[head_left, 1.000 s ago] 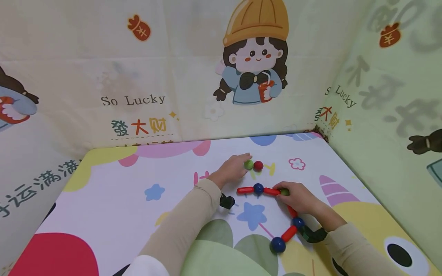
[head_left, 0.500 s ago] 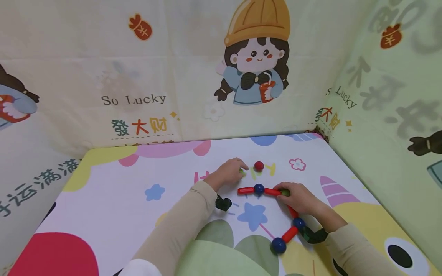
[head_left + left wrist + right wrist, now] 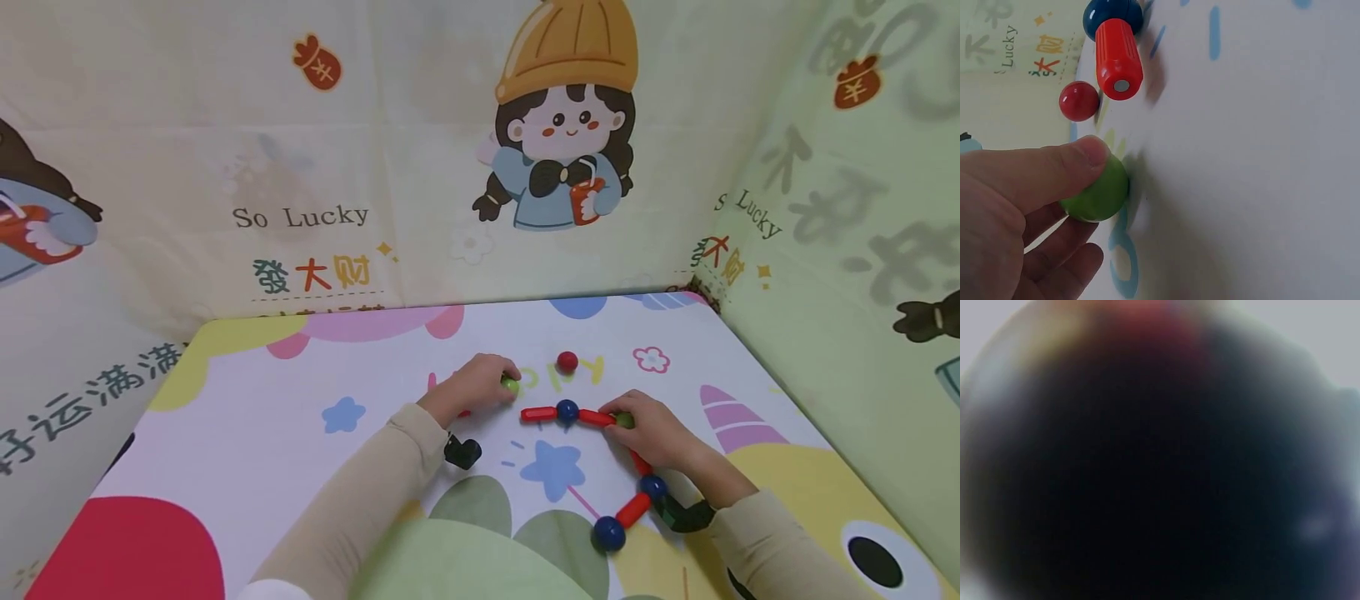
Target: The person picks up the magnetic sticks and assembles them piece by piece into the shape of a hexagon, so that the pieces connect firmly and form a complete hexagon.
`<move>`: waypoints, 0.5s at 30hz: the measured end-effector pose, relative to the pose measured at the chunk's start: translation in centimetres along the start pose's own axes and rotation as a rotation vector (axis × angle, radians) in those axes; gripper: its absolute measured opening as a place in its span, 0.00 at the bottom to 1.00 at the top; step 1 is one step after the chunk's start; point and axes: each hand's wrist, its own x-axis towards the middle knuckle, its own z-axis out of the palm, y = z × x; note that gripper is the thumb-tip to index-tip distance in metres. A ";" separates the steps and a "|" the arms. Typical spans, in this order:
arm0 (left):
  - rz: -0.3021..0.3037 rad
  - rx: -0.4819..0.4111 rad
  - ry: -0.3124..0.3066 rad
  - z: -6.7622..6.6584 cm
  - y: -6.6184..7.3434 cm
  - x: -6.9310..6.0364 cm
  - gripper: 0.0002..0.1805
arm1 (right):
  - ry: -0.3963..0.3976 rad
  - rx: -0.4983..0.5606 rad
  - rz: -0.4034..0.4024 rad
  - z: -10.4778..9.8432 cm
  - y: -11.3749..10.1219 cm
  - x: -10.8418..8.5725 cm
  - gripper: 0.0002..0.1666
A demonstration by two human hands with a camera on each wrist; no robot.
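My left hand (image 3: pixel 480 383) pinches a green ball (image 3: pixel 1102 190) between thumb and fingers, low over the tabletop. With my right hand (image 3: pixel 658 429) I grip another green ball (image 3: pixel 624 420), partly covered by the fingers, at the bend of a chain of magnetic rods and balls. From it a red rod (image 3: pixel 597 418) runs left to a blue ball (image 3: pixel 567 411) and a second red rod (image 3: pixel 538 414) with a bare metal tip. Toward me, the chain passes a blue ball (image 3: pixel 652 487) and a red rod (image 3: pixel 633 509) to an end blue ball (image 3: pixel 609 533). A dark blur fills most of the right wrist view.
A loose red ball (image 3: pixel 567 362) lies beyond the chain. The table (image 3: pixel 262 450) has a printed cartoon cover. Printed cloth walls (image 3: pixel 420 167) stand behind it and at both sides. Something small and red shows under the left wrist, too hidden to tell.
My left hand has drawn the green ball away from the red ball, left and toward me. My right hand and the chain stay about where they were.
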 end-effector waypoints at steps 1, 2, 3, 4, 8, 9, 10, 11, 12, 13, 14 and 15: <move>0.007 0.007 0.000 0.0 0.0 -0.2 0.17 | 0.003 -0.003 0.000 0.0 0.0 0.0 0.15; 0.007 0.010 -0.004 -0.1 0.1 -0.4 0.17 | 0.004 -0.005 0.000 0.0 0.1 0.0 0.15; 0.005 0.009 -0.009 -0.1 0.1 -0.6 0.17 | 0.005 -0.007 0.000 0.0 0.1 0.0 0.15; 0.006 0.010 -0.016 -0.1 0.2 -0.8 0.17 | 0.004 -0.009 0.001 0.0 0.1 0.0 0.15; 0.021 0.017 -0.040 0.0 0.6 -1.3 0.17 | 0.008 -0.016 -0.004 -0.1 0.1 -0.3 0.15; 0.036 0.020 -0.041 0.0 0.7 -1.4 0.17 | 0.009 -0.017 -0.005 -0.2 0.1 -0.4 0.15; 0.052 0.024 -0.040 0.0 0.8 -1.5 0.16 | 0.010 -0.018 -0.004 -0.2 0.2 -0.4 0.16; 0.065 0.027 -0.037 0.1 0.8 -1.5 0.16 | 0.013 -0.019 -0.004 -0.2 0.2 -0.5 0.16; 0.083 0.027 -0.033 0.1 0.9 -1.6 0.16 | 0.013 -0.021 -0.003 -0.3 0.2 -0.6 0.16; 0.096 0.028 -0.028 0.2 1.0 -1.6 0.16 | 0.013 -0.021 -0.003 -0.3 0.3 -0.7 0.16; 0.096 0.019 -0.027 0.3 1.0 -1.6 0.16 | 0.014 -0.022 0.002 -0.3 0.3 -0.8 0.16; 0.098 0.015 -0.025 0.4 1.1 -1.6 0.16 | 0.016 -0.025 0.006 -0.3 0.4 -0.8 0.16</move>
